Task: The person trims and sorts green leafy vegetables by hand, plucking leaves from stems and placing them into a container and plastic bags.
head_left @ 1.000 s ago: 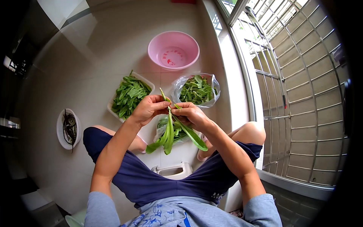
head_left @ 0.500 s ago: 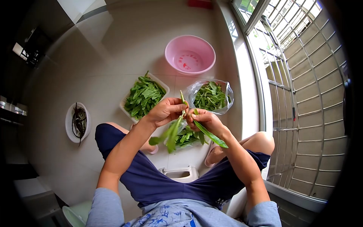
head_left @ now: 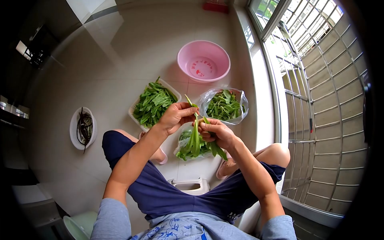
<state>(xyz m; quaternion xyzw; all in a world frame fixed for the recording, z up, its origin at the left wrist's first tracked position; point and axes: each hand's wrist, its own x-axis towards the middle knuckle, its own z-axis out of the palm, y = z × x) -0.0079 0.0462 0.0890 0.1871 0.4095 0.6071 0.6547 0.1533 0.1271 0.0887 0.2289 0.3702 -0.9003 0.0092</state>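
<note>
My left hand [head_left: 177,117] is closed, thumb and fingers pinching a stalk of leafy greens [head_left: 194,142] whose tip points up and whose long leaves hang down. Close beside it, my right hand [head_left: 219,132] is closed around some long green leaves [head_left: 217,150] that trail below the fingers. The fingertips of both hands nearly meet at the stalk, so the exact grip is partly hidden. Under them, a plastic bag of greens [head_left: 183,153] lies on the floor between my feet.
Beyond my hands are a white tray [head_left: 133,116] heaped with greens, a clear bag [head_left: 244,105] of leaves and a pink basin [head_left: 183,66]. A white basket [head_left: 93,134] with dark, thin pods or stalks stands left. A barred window [head_left: 320,120] lies right.
The hanging leaves in my left hand have swung right and steadied. The leaf in my right hand now points more steeply down. My hands remain close together.
</note>
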